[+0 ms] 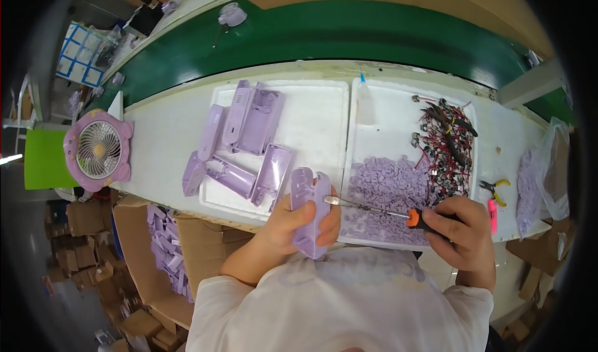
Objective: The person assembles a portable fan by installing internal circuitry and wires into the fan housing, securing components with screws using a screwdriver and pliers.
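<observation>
My left hand (pixel 291 224) is wrapped round a light purple plastic housing (pixel 309 237), an open trough-like shell tilted upright before my chest. My right hand (pixel 460 230) grips the orange and black handle of a screwdriver (pixel 380 211). Its long metal shaft points left, and the pale, wider tip meets or overlaps the housing's right side near the top; whether it presses on the plastic I cannot tell. Beyond my left hand, several similar purple housings (pixel 256 121) lie on a white foam tray (pixel 314 128).
Small purple parts (pixel 389 187) and red-black wired components (pixel 445 159) fill a second tray, with dark pliers (pixel 460 128) on top. Yellow-handled cutters (pixel 496 185) and a pink marker (pixel 493 216) lie right. A purple fan (pixel 98 149) stands left; a carton (pixel 205 243) stands below the table edge.
</observation>
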`<state>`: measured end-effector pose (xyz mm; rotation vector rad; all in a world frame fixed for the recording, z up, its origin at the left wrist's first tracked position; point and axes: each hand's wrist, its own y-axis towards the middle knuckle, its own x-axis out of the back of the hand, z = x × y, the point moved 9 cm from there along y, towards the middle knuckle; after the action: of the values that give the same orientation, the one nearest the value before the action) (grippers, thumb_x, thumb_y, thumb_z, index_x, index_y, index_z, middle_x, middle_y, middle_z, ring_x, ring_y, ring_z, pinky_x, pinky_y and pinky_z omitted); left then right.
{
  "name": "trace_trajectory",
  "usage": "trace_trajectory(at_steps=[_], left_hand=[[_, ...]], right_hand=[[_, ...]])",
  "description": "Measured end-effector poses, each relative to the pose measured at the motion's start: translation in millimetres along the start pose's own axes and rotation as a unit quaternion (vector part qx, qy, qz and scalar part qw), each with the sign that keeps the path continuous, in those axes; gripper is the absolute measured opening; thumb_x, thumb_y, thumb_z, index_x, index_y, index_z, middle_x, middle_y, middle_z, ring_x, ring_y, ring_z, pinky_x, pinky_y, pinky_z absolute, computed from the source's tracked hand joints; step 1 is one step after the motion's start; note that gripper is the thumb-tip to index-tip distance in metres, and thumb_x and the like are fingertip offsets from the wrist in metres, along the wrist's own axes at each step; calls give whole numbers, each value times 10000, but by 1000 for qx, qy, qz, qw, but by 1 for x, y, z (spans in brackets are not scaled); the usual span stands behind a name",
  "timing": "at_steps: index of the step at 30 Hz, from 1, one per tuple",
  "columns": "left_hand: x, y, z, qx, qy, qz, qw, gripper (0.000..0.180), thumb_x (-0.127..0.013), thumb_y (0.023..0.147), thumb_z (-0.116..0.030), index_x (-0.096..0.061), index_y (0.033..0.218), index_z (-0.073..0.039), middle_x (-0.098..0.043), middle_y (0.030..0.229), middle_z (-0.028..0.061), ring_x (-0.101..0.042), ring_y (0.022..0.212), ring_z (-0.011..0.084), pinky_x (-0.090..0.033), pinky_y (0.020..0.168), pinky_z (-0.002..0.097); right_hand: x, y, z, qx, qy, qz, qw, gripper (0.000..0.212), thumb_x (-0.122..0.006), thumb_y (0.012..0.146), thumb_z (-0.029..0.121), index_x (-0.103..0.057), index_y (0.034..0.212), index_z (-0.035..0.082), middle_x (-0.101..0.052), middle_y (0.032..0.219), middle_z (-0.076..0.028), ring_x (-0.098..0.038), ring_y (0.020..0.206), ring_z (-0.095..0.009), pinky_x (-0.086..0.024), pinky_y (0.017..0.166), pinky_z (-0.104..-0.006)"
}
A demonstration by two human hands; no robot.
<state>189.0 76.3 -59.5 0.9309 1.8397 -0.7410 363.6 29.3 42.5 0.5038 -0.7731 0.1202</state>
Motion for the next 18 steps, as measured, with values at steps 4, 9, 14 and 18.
trace_trajectory(at_steps=[4,9,14,18], left_hand=[[2,-11,-6,-13,17,-68,997,332,-583,853,-341,-468,1057,-106,-488,734,65,-507,606,174,-425,535,301],[2,-13,-19,-32,172,-158,972,291,-531,893,-242,-414,1107,-85,-550,754,84,-553,619,172,-466,538,294],[10,-15,-14,-36,225,-197,954,358,-558,882,-215,-388,1154,-55,-581,798,85,-601,710,179,-493,613,298],[9,-13,-23,-76,258,-168,948,393,-567,877,-229,-380,1167,-40,-584,820,84,-609,733,175,-489,662,306]], right_hand=[[-5,15,14,24,-43,0,999,344,-712,578,24,-665,915,76,-537,751,-97,-533,613,-254,-398,493,-340],[-6,13,35,61,-116,32,991,375,-674,622,-27,-636,988,45,-523,732,-115,-497,583,-255,-376,485,-329],[-10,13,32,10,-33,130,991,405,-577,692,-53,-598,1087,32,-528,915,-179,-539,790,-333,-448,679,-381],[-13,4,22,-38,21,106,993,438,-564,684,-73,-579,1111,24,-506,943,-157,-498,832,-323,-421,727,-368]])
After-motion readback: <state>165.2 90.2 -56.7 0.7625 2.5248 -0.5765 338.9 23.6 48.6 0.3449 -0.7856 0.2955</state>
